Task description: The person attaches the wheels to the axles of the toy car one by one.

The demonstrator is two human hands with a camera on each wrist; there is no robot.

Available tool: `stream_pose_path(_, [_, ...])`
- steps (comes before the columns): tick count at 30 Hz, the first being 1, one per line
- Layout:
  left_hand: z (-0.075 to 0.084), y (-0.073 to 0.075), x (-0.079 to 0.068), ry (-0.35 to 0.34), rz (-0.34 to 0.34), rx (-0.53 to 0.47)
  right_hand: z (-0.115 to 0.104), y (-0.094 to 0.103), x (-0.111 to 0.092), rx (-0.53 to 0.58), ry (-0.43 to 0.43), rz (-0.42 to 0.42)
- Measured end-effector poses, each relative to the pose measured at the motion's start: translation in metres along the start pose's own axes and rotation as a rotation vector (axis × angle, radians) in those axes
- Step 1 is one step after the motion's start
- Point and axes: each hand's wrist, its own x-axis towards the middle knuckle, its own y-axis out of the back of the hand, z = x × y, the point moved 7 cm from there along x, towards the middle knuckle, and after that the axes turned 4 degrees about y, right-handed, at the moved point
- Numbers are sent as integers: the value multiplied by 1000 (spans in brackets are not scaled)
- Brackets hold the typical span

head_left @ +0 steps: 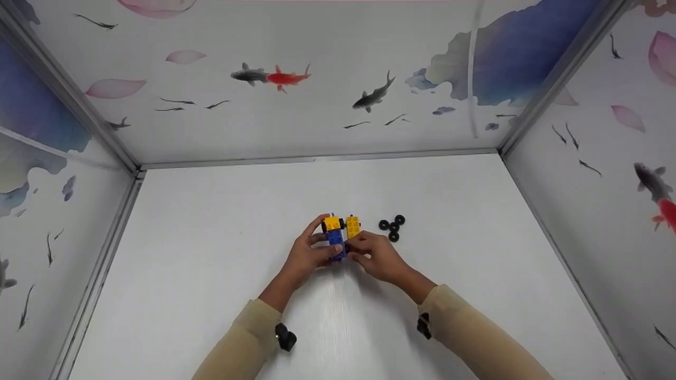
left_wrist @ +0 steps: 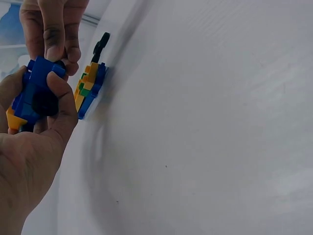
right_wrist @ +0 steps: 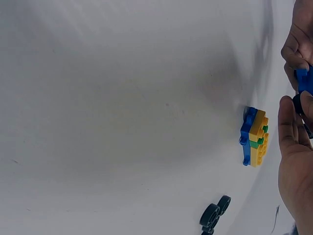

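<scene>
My left hand point(head_left: 305, 257) grips a toy car point(head_left: 335, 236) of blue building bricks with a yellow block at its far end, thumb on the near part. Black wheels sit on the car; one wheel point(left_wrist: 45, 102) faces the left wrist camera. At the car's near right side, my right hand point(head_left: 381, 257) pinches a small black wheel point(right_wrist: 297, 104) between thumb and fingers, against or close to the blue brick. Whether that wheel is seated on the car is hidden by the fingers.
A second build point(right_wrist: 255, 137) of yellow, green and blue bricks lies just beyond my right hand, without wheels. Several loose black wheels point(head_left: 394, 227) lie clustered to its right. The white tabletop point(head_left: 211, 221) is bounded by printed panels point(head_left: 317, 121) at the back and sides.
</scene>
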Motion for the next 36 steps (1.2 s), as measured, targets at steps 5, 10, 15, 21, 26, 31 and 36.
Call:
stream_pose_path(5, [2,0,1,-26,-10,37,-1,-1,0,56,-22,-1])
stream_pose_path(10, [3,2,1,-30,0,74,0,-4,-1,63,-43,-12])
stream_pose_path(15, [5,4,-2,-33,21,138,-2,-8,0,35,-45,-31])
stream_pose_path(21, [5,8,-4,-9,73,276,-3,-12,2,-3,-47,-47])
stream_pose_path(26, [7,9,-5,-2,109,419,-4,-14,4,-35,-51,-52])
stream_pose_path(31, [7,8,-5,-4,111,493,-6,-16,4,-36,-47,-57])
stream_pose_path(36, [10,8,-7,-17,119,530,-8,-18,5,-58,-27,-55])
